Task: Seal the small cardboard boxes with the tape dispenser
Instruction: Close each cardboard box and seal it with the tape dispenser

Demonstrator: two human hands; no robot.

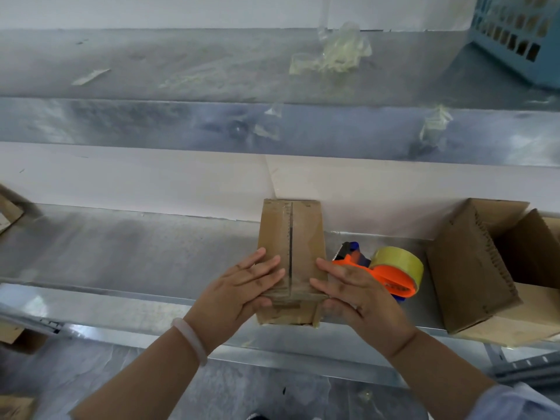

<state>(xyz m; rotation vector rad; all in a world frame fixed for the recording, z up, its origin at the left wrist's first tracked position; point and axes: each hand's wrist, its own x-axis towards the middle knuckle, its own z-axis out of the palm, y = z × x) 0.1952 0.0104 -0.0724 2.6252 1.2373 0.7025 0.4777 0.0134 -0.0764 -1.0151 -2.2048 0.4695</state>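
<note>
Since probably light, hollow and easily dented, treat gently the small cardboard box [291,237] standing on the metal shelf [121,253] just left of the tape dispenser [391,274]. Take hold at the stiffer side walls and corners, not mid-flap. Note left hand [242,286] and right hand [354,292] laid on its taped top, fingers straight, pressing rather than clasping.

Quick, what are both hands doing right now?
Left hand: open, flat fingers pressing the small taped brown cardboard box.
Right hand: open, flat fingers pressing the same box.

2 hands [242,286] [357,294] on box [306,231] (taped)
</note>
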